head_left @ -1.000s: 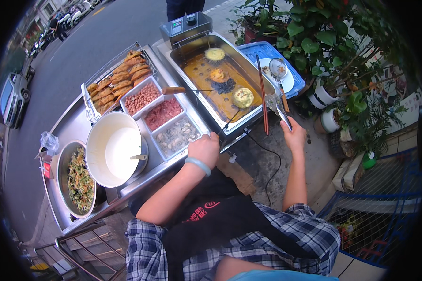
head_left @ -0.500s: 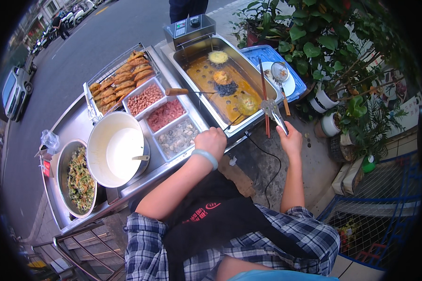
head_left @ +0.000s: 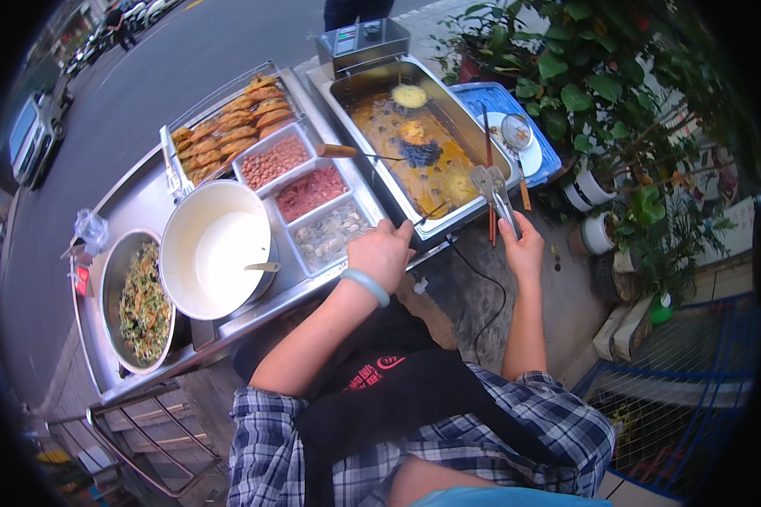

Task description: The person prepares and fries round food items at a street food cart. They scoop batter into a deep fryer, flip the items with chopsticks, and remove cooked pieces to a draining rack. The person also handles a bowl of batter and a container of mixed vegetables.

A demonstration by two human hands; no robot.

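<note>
My left hand is closed at the near edge of the fryer, round the handle of a ladle. The ladle's thin metal shank slopes into the oil, where bubbles hide its head. My right hand grips metal tongs, their tips pointing up beside the fryer's near right corner. A pale yellow fritter floats at the far end, and an orange-yellow fritter lies mid-pan. Near it, a second ladle's wooden handle rests across the fryer's left rim.
Left of the fryer stand fried fritters, peanuts, minced meat, oysters or similar shellfish, a white batter pot and a bowl of chopped vegetables. Chopsticks and a strainer lie right, beside potted plants.
The view has shifted slightly, so the cart sits a little differently in the picture. My left hand still holds the ladle and my right the tongs, both near the fryer.
</note>
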